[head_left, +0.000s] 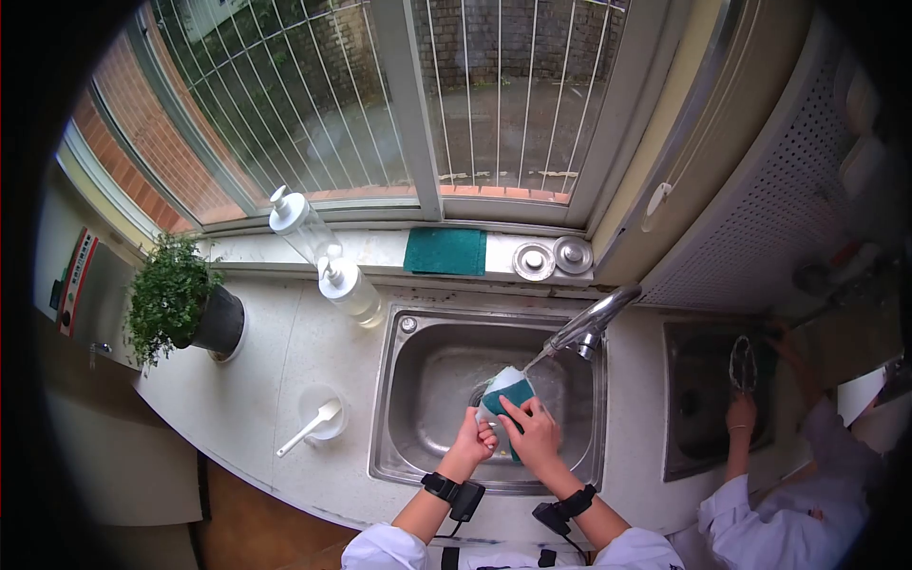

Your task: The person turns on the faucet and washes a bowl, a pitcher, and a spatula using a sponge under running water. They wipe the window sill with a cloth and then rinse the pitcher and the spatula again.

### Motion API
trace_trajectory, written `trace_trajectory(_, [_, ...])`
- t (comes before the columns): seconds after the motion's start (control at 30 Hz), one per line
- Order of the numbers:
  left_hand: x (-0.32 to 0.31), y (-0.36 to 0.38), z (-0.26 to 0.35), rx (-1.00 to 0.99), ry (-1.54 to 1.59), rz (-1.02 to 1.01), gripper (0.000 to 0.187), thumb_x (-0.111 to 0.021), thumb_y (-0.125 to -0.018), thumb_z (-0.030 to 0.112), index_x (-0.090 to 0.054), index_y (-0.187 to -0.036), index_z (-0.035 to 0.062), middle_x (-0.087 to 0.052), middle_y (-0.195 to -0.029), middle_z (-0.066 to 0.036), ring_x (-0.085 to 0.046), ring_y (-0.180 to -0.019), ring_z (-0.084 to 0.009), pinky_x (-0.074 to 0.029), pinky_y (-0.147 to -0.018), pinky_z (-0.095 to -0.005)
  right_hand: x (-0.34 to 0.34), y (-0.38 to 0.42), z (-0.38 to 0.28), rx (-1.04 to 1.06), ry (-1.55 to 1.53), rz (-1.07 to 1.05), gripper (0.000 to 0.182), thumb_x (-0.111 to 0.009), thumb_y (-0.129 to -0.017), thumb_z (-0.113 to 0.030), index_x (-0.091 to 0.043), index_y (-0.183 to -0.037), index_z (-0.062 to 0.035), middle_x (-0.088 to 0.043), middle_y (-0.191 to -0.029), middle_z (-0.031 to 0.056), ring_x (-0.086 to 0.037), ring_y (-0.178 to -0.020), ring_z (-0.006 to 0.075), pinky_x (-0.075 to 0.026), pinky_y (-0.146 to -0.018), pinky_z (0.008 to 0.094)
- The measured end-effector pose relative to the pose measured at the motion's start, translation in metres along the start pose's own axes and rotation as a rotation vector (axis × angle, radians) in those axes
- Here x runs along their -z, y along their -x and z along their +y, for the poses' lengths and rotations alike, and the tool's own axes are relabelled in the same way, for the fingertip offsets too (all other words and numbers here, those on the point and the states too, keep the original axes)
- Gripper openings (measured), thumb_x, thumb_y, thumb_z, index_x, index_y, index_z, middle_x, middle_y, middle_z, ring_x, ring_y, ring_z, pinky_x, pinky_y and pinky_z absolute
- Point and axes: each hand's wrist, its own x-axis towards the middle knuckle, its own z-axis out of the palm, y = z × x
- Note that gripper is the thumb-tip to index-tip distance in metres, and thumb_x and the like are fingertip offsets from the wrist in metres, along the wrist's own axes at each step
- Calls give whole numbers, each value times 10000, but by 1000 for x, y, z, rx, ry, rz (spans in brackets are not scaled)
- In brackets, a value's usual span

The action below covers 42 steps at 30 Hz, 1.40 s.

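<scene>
My left hand (pixel 472 439) is closed around a white cup-like vessel (pixel 504 377), held tilted over the steel sink (pixel 381 418). With its fingers laid on a green scouring pad (pixel 506 397), my right hand (pixel 534 429) presses the pad against the vessel's side. Water runs from the chrome faucet (pixel 581 323) onto or right beside the vessel's upper edge. Part of the pad hangs down below my right fingers.
Left of the sink are a translucent tub (pixel 323 424) with a white spoon (pixel 309 428), pump bottles (pixel 350 289) and a potted plant (pixel 180 296). A green cloth (pixel 445 251) and two round lids (pixel 534 261) lie on the sill. Another person's hand (pixel 741 413) is over a second sink (pixel 690 466).
</scene>
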Motion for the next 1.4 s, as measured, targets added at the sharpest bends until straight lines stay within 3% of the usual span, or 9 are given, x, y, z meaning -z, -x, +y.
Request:
trace_trajectory(0.13, [-35, -2, -8, -285, -266, 110, 404, -511, -849, 419, -321, -600, 163, -225, -464, 70, -199, -345, -73, -151, -330, -244, -15, -44, 15, 73, 169, 76, 262, -671, -781, -259, -687, -1036, -201, -494, -724, 48, -556, -706, 220, -459, -590, 358])
trace_trajectory(0.27, [-51, -1, -10, -472, -345, 209, 377, -517, -834, 372, -340, -586, 152, -260, -470, 61, -231, -341, -65, -180, -317, -241, -19, -61, 43, -145, 73, 58, 222, -641, -806, -270, -694, -1005, -188, -540, -750, 56, -581, -713, 250, -465, -599, 384])
trace_trajectory(0.3, [-57, 2, -10, -528, -360, 254, 375, -515, -835, 357, -334, -578, 152, -270, -474, 57, -237, -339, -61, -185, -313, -239, -14, -55, 31, -7, 87, 51, 225, -643, -804, -280, -696, -995, -175, -553, -738, 69, -587, -674, 264, -462, -597, 391])
trace_trajectory(0.43, [-50, 4, -3, -699, -581, 237, 355, -553, -805, 314, -522, -594, 31, -422, -472, 4, -426, -392, -97, -307, -348, -280, -18, -66, 60, -258, -168, 106, 199, -633, -807, -245, -702, -920, -96, -540, -681, 121, -590, -648, 281, -442, -578, 367])
trace_trajectory(0.63, [-63, 14, 28, -1129, -939, 433, 397, -568, -786, 322, -619, -710, -64, -575, -549, -134, -547, -494, -199, -417, -525, -391, -15, -39, 43, -252, -366, 148, 241, -645, -830, -166, -666, -1012, -10, -431, -595, 88, -444, -533, 130, -367, -522, 294])
trace_trajectory(0.73, [-76, 33, 22, -1194, -1178, 474, 382, -576, -776, 325, -622, -725, -51, -572, -564, -169, -563, -533, -179, -429, -555, -399, -4, -47, 22, -228, -395, 292, 244, -652, -824, -165, -666, -1019, -19, -442, -603, 91, -467, -539, 151, -377, -527, 300])
trace_trajectory(0.97, [-56, 53, 21, -1292, -1259, 336, 334, -599, -737, 294, -627, -692, -35, -556, -536, -177, -576, -479, -249, -425, -496, -358, -12, -49, 102, -366, -271, 117, 222, -656, -809, -199, -694, -998, -89, -537, -615, 100, -533, -549, 202, -412, -542, 320])
trace_trajectory(1.17, [-56, 85, 34, -1263, -1627, 291, 337, -610, -709, 334, -651, -694, 0, -556, -538, -181, -582, -501, -317, -443, -484, -366, 26, -36, 63, -240, -299, 147, 237, -679, -789, -189, -698, -1008, -102, -497, -681, 75, -536, -600, 219, -435, -583, 336])
trace_trajectory(1.4, [-68, 73, 17, -1623, -1969, 151, 249, -603, -652, 314, -661, -608, 75, -559, -498, -124, -582, -472, -298, -463, -457, -373, 0, -61, 43, -104, -237, 55, 224, -672, -787, -191, -700, -993, -109, -505, -686, 101, -541, -617, 227, -425, -582, 332])
